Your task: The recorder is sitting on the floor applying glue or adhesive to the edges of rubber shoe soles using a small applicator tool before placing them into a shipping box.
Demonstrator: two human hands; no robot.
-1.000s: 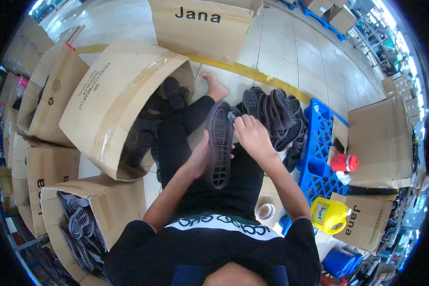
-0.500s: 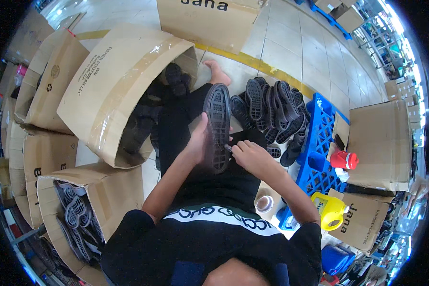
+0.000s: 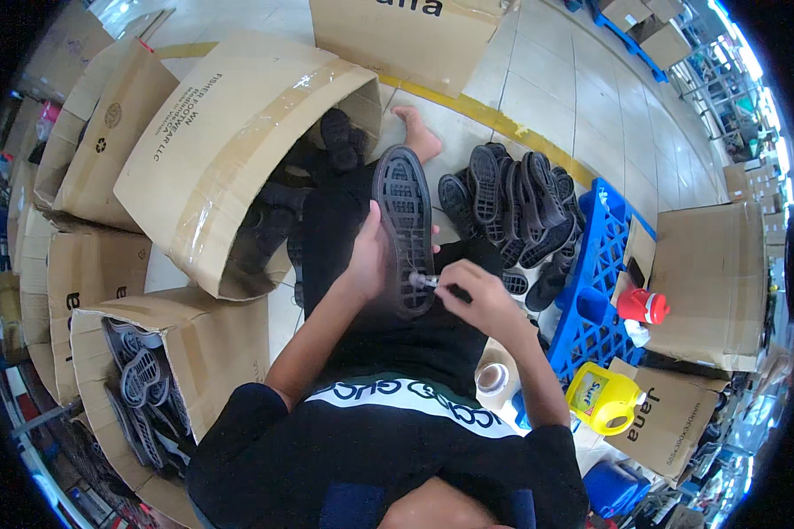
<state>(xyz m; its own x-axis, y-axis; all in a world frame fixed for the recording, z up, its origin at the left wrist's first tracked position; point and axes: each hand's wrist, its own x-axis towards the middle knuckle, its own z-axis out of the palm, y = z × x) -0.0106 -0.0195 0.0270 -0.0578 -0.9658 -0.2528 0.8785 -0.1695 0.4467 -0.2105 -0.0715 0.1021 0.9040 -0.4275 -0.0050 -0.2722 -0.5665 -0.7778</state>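
A dark shoe sole [image 3: 403, 198] with a gridded, hollowed face stands lengthwise over my lap, its toe end pointing away from me. My left hand [image 3: 369, 256] is closed round its left edge, and fingertips show past the right edge. Between the fingers of my right hand [image 3: 475, 295] is a small short tool with a shiny shaft and a pale, rounded tip [image 3: 418, 279]. That tip is at the sole's lower grid, toward the heel. Whether it touches is hard to tell, and blur hides the tool's exact kind.
Several dark soles [image 3: 485, 189] lie in rows beyond my right knee, next to a blue plastic pallet [image 3: 582, 309]. On my left, a large tipped carton [image 3: 238, 159] holds dark soles; another carton [image 3: 216, 353] holds grey ones. A yellow jug [image 3: 602, 398] and red container [image 3: 642, 306] stand right.
My right hand has shifted slightly right and down along the sole, and the tool's pale tip now shows. The left hand keeps its grip. The whole view has shifted slightly.
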